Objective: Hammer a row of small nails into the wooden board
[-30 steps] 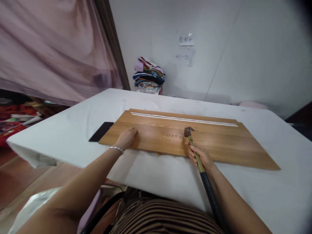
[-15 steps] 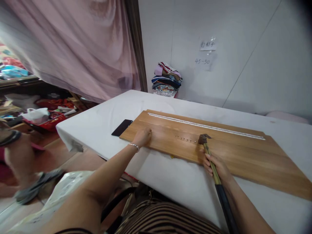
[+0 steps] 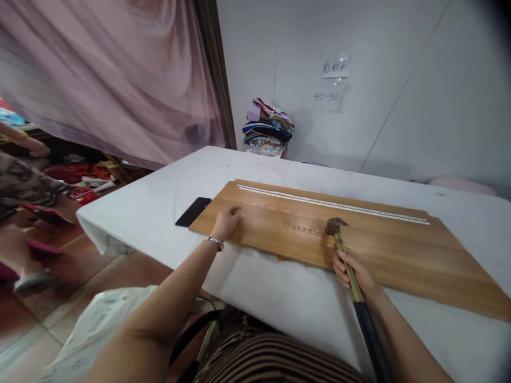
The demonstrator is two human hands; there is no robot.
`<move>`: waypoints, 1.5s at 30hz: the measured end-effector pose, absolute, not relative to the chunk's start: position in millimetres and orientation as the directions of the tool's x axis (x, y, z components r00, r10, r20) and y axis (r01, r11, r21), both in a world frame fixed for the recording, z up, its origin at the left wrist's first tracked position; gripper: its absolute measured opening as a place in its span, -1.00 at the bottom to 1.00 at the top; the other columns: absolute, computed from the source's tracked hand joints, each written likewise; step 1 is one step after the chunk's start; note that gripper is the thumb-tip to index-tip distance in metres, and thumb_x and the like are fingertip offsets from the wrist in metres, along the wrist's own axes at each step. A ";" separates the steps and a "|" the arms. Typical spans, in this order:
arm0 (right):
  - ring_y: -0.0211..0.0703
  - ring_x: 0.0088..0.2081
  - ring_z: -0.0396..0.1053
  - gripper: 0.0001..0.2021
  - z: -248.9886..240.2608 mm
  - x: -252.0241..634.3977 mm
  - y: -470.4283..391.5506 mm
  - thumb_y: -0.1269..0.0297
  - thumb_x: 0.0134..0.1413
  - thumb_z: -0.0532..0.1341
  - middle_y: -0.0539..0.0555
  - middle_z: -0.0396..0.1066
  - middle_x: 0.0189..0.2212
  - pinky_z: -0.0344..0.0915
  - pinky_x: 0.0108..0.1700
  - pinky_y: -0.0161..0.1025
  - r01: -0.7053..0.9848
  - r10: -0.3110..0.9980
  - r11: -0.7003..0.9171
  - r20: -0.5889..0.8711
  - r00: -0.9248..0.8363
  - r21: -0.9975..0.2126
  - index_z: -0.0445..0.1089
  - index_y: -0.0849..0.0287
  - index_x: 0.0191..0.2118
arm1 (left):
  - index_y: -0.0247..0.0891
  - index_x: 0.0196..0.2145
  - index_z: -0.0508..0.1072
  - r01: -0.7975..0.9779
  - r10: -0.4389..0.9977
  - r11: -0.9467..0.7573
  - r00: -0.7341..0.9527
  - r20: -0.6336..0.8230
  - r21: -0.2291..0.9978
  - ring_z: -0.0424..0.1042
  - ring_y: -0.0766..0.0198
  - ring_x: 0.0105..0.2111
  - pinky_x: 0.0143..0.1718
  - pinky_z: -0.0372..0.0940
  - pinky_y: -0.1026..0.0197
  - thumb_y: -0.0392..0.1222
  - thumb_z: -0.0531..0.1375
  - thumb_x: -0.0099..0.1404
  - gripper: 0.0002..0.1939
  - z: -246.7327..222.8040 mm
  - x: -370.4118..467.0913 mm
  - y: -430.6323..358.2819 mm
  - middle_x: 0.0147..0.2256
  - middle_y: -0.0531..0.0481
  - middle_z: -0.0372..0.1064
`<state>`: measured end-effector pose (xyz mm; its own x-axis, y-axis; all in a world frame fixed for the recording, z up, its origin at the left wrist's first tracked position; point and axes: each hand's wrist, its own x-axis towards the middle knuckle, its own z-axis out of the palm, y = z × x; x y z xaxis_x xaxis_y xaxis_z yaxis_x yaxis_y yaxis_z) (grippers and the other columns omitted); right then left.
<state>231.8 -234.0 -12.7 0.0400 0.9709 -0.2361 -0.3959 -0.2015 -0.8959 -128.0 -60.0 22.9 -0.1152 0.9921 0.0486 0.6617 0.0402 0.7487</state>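
Note:
A wooden board (image 3: 383, 244) lies across the white-covered table. My right hand (image 3: 355, 274) grips a claw hammer (image 3: 351, 276) by its handle, the rusty head just above the board's middle. To the left of that head a row of several small nails (image 3: 301, 229) stands in the wood. My left hand (image 3: 227, 222) is at the board's left part, fingers curled and pinched together; whatever they hold, if anything, is too small to make out. Along the board's far side runs a white measuring strip (image 3: 331, 203).
A black phone (image 3: 193, 211) rests on the table (image 3: 139, 205) by the board's left end. Folded cloths (image 3: 268, 127) are piled at the wall. Pink curtain (image 3: 151, 80) hangs at left. Another person's legs and hand (image 3: 35, 146) show at the far left, near red baskets.
My view has shifted slightly to the right. My left hand has lifted and turned a little, its fingers still pinched. The hammer stays nearly in place. The other person at left has moved.

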 end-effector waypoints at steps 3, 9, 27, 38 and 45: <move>-0.39 -0.73 0.02 -0.50 -9.7 231.5 -232.8 -0.02 -0.06 0.45 -0.17 0.18 -0.62 0.02 -0.77 -0.43 -0.386 0.971 -0.205 -0.236 0.033 -0.899 0.45 0.13 -0.04 | -0.31 -0.11 0.61 0.564 0.996 -0.008 -0.072 0.058 0.826 0.56 0.24 -0.35 -0.25 0.47 0.25 -0.28 0.16 0.19 -0.66 19.5 -115.6 -57.4 -0.35 -0.02 0.60; -0.38 -0.73 0.03 -0.52 -0.4 229.6 -233.0 0.00 -0.01 0.42 -0.17 0.19 -0.62 0.03 -0.75 -0.41 -0.384 0.976 -0.194 -0.217 0.018 -0.903 0.44 0.14 -0.02 | -0.27 -0.22 0.65 0.523 0.975 -0.192 0.199 0.100 0.831 0.48 0.33 -0.44 -0.27 0.44 0.26 -0.18 0.19 0.24 -0.74 20.8 -68.7 -63.9 -0.34 0.02 0.58; -0.39 -0.76 0.01 -0.56 13.6 233.8 -233.6 0.03 -0.03 0.40 -0.21 0.19 -0.65 -0.02 -0.76 -0.41 -0.479 0.986 -0.118 -0.159 0.047 -0.870 0.41 0.12 -0.06 | -0.26 0.09 0.57 0.563 0.651 -0.709 0.753 0.090 0.425 0.54 0.21 -0.18 -0.06 0.38 0.23 -0.38 0.02 0.37 -0.55 39.1 66.4 -90.2 -0.14 -0.12 0.55; -0.37 -0.75 0.04 -0.55 14.8 240.4 -232.4 0.05 -0.01 0.39 -0.21 0.19 -0.65 -0.01 -0.76 -0.40 -0.506 0.986 -0.094 -0.149 0.070 -0.858 0.39 0.12 -0.03 | -0.24 -0.21 0.58 0.569 0.687 -0.655 0.723 0.077 0.497 0.54 0.24 -0.27 -0.15 0.38 0.24 -0.33 0.14 0.35 -0.79 25.9 93.4 -81.1 -0.26 -0.06 0.61; -0.38 -0.75 0.04 -0.57 9.4 243.6 -232.0 0.06 0.03 0.37 -0.20 0.20 -0.64 0.00 -0.75 -0.39 -0.509 0.983 -0.089 -0.157 0.093 -0.856 0.40 0.13 -0.01 | -0.25 -0.25 0.63 0.486 0.629 -0.697 0.767 0.124 0.527 0.53 0.25 -0.23 -0.05 0.41 0.20 -0.39 0.16 0.27 -0.76 16.4 97.9 -75.8 -0.24 -0.08 0.61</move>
<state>243.6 -232.0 9.4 0.0926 0.9832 -0.1571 -0.5094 -0.0888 -0.8560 97.9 -75.8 16.4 0.7673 0.6292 0.1238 0.4862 -0.6967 0.5274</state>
